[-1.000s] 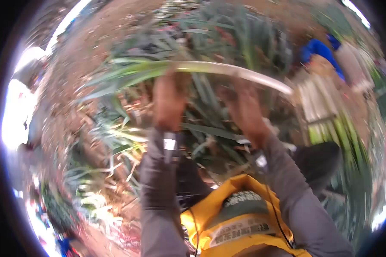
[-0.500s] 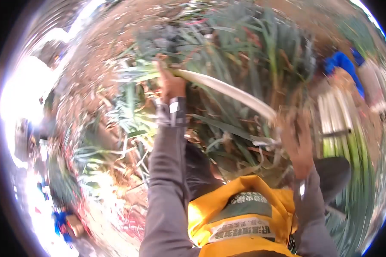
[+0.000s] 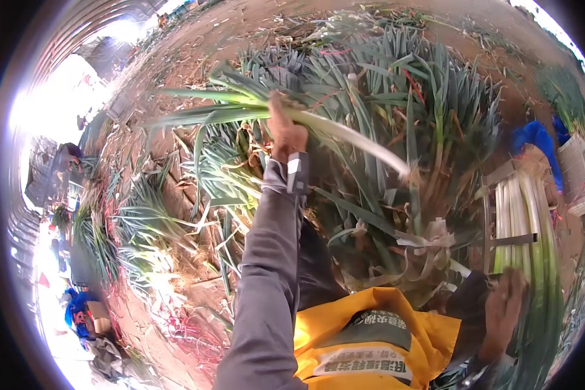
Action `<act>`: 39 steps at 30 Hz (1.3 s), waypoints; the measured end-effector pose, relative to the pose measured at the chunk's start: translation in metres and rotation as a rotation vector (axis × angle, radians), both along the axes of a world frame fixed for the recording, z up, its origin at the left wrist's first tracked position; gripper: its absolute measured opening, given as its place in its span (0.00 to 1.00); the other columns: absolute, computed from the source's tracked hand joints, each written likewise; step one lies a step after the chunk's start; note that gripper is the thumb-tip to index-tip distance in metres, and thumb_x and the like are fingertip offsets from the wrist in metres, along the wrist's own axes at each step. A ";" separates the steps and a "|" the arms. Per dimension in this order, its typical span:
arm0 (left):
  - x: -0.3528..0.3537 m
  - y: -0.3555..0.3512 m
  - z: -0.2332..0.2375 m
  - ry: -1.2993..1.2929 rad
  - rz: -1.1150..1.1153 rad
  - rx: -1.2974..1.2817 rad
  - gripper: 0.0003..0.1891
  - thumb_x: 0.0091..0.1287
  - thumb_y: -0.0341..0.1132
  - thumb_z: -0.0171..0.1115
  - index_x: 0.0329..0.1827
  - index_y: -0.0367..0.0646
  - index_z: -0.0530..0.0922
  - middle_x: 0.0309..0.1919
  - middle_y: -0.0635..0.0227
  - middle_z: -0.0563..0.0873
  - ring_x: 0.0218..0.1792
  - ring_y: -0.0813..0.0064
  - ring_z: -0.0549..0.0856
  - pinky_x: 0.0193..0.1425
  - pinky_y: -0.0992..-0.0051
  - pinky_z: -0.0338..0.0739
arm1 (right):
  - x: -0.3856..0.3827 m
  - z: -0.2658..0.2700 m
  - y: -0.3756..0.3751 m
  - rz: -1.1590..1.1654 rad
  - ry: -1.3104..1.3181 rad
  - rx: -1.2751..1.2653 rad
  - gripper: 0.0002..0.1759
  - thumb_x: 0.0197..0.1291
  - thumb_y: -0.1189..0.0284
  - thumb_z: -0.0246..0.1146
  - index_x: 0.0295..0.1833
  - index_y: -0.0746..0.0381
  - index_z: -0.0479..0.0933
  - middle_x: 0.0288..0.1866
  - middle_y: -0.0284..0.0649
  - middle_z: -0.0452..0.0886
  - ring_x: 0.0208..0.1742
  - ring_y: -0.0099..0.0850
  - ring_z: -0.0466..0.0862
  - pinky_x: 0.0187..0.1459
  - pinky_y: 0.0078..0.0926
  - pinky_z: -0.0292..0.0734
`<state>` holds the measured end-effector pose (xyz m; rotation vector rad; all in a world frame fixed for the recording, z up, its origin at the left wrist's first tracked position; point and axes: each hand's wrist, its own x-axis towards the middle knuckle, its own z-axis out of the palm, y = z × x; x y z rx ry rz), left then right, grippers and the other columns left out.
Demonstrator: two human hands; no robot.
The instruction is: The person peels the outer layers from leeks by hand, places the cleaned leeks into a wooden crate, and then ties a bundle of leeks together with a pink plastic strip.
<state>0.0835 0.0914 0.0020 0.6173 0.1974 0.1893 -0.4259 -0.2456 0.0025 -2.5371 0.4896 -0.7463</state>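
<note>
My left hand (image 3: pixel 287 133) is closed around a long green onion (image 3: pixel 344 133) where its leaves meet the white shank. The leaves fan out to the left, and the pale root end points right and down, in the air over the pile. My right hand (image 3: pixel 502 312) is low on the right, fingers stretched out and slightly blurred, with no object visible in it. Beside it lies a bundle of cleaned green onions (image 3: pixel 520 208), white ends up, in a rack with a dark metal bar (image 3: pixel 515 240).
A large heap of untrimmed green onions (image 3: pixel 383 97) spreads in front of me. Peeled skins (image 3: pixel 429 247) lie near my knees. Blue cloth (image 3: pixel 539 146) and another stack of onions (image 3: pixel 578 172) are at far right. Red strings (image 3: pixel 188 331) litter the ground at left.
My right hand has left the onion's root end and moved down and right beside the bundle. My left hand, still holding the onion, appears a little further right in view.
</note>
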 end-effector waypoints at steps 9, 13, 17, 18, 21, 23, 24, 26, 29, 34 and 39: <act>-0.084 -0.064 0.027 -0.142 -0.360 -0.015 0.06 0.74 0.31 0.63 0.50 0.48 0.76 0.32 0.75 0.75 0.34 0.76 0.75 0.46 0.71 0.76 | 0.163 0.027 0.078 0.706 0.179 -0.118 0.24 0.57 0.67 0.75 0.59 0.59 0.79 0.55 0.42 0.83 0.42 0.42 0.88 0.39 0.38 0.83; -0.116 -0.093 0.032 -0.190 -0.545 0.029 0.07 0.74 0.30 0.63 0.51 0.44 0.76 0.35 0.71 0.79 0.37 0.75 0.79 0.49 0.70 0.77 | 0.266 0.091 0.096 0.595 -0.193 0.158 0.26 0.60 0.62 0.75 0.60 0.63 0.79 0.44 0.45 0.83 0.37 0.41 0.87 0.38 0.35 0.81; -0.128 -0.109 0.012 -0.240 -0.736 0.085 0.06 0.75 0.30 0.61 0.50 0.38 0.78 0.35 0.66 0.82 0.37 0.71 0.83 0.51 0.68 0.78 | 0.362 0.114 0.092 0.555 -0.052 0.348 0.24 0.65 0.59 0.71 0.57 0.66 0.82 0.36 0.45 0.85 0.35 0.32 0.86 0.37 0.34 0.77; -0.133 -0.113 0.016 -0.248 -0.732 0.051 0.06 0.74 0.30 0.61 0.47 0.37 0.78 0.34 0.66 0.83 0.35 0.71 0.83 0.49 0.69 0.79 | 0.375 0.116 0.090 0.683 -0.040 0.424 0.22 0.66 0.60 0.71 0.54 0.68 0.83 0.35 0.43 0.85 0.34 0.28 0.84 0.36 0.33 0.77; -0.130 -0.111 0.017 -0.201 -0.736 0.152 0.08 0.72 0.30 0.62 0.50 0.37 0.79 0.37 0.67 0.84 0.35 0.71 0.83 0.47 0.70 0.79 | 0.377 0.101 0.095 0.772 -0.012 0.578 0.18 0.70 0.64 0.67 0.49 0.70 0.85 0.30 0.32 0.83 0.29 0.21 0.79 0.31 0.23 0.73; -0.134 -0.113 0.019 -0.260 -0.735 0.158 0.12 0.71 0.30 0.62 0.55 0.39 0.80 0.41 0.69 0.84 0.36 0.74 0.83 0.45 0.72 0.79 | 0.373 0.082 0.102 0.550 -0.197 1.185 0.15 0.70 0.64 0.67 0.45 0.68 0.85 0.29 0.28 0.81 0.23 0.16 0.74 0.24 0.20 0.67; -0.134 -0.117 0.021 -0.257 -0.720 0.182 0.13 0.72 0.30 0.61 0.57 0.39 0.80 0.42 0.70 0.84 0.38 0.75 0.83 0.45 0.73 0.78 | 0.375 0.065 0.098 0.470 -0.211 1.362 0.10 0.70 0.66 0.68 0.42 0.62 0.85 0.26 0.27 0.79 0.19 0.15 0.72 0.21 0.19 0.64; -0.138 -0.126 0.024 -0.252 -0.690 0.184 0.13 0.73 0.30 0.60 0.58 0.39 0.80 0.44 0.73 0.84 0.42 0.79 0.82 0.45 0.75 0.76 | 0.376 0.053 0.102 0.364 -0.291 1.484 0.11 0.68 0.66 0.70 0.39 0.63 0.84 0.25 0.28 0.77 0.19 0.17 0.72 0.20 0.20 0.65; -0.143 -0.128 0.034 -0.244 -0.659 0.221 0.13 0.73 0.30 0.60 0.58 0.39 0.80 0.44 0.73 0.84 0.43 0.79 0.82 0.46 0.76 0.76 | 0.386 0.034 0.097 0.267 -0.416 1.595 0.12 0.66 0.66 0.72 0.40 0.65 0.82 0.23 0.29 0.75 0.18 0.19 0.71 0.21 0.21 0.66; -0.145 -0.134 0.035 -0.277 -0.636 0.231 0.14 0.72 0.29 0.61 0.60 0.39 0.79 0.46 0.72 0.84 0.43 0.79 0.82 0.47 0.75 0.76 | 0.372 0.045 0.102 0.325 -0.737 1.310 0.09 0.70 0.69 0.68 0.41 0.65 0.82 0.28 0.29 0.79 0.24 0.18 0.74 0.26 0.20 0.69; -0.151 -0.138 0.039 -0.276 -0.728 -0.005 0.13 0.69 0.26 0.65 0.56 0.41 0.77 0.45 0.73 0.84 0.47 0.79 0.82 0.51 0.77 0.75 | 0.356 0.060 0.097 0.246 -0.696 1.446 0.11 0.72 0.66 0.66 0.35 0.56 0.78 0.23 0.26 0.73 0.18 0.18 0.69 0.20 0.23 0.63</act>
